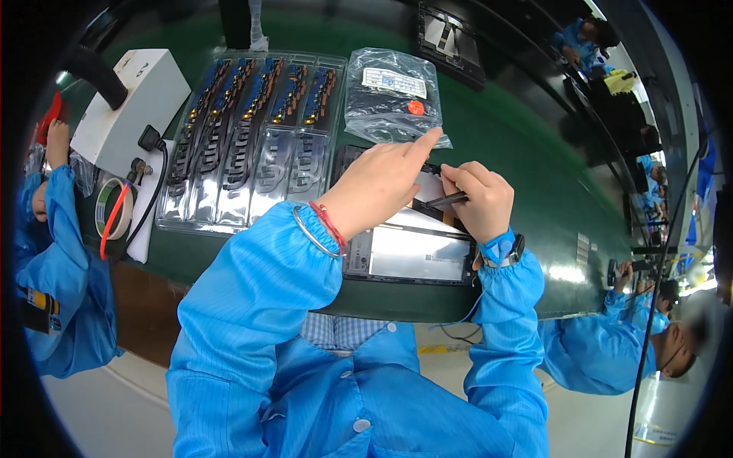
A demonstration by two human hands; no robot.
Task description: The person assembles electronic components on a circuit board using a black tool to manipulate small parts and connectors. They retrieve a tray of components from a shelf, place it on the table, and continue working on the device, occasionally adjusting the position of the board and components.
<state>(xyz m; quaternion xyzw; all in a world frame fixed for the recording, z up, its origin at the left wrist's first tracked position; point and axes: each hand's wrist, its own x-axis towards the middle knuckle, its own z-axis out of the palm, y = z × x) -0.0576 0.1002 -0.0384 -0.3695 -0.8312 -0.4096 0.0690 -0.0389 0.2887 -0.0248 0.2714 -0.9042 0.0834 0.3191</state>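
Observation:
My left hand lies over the upper part of a black-framed flat device, index finger stretched out to the upper right. Its other fingers are partly hidden, and I see nothing held in it. My right hand pinches a slim, dark pen-like tool, its tip pointing left toward the left thumb. Below both hands, the device shows a silvery, shiny panel inside its dark frame. Just beyond my left fingertips sits a clear plastic bag with a white label and a red-orange round sticker.
A clear compartment tray of blue-and-black ribbon-like parts lies left. Beyond it stand a white box with a black hose, a tape roll and a black cable plug. Another dark framed device lies far back. Co-workers sit on both sides.

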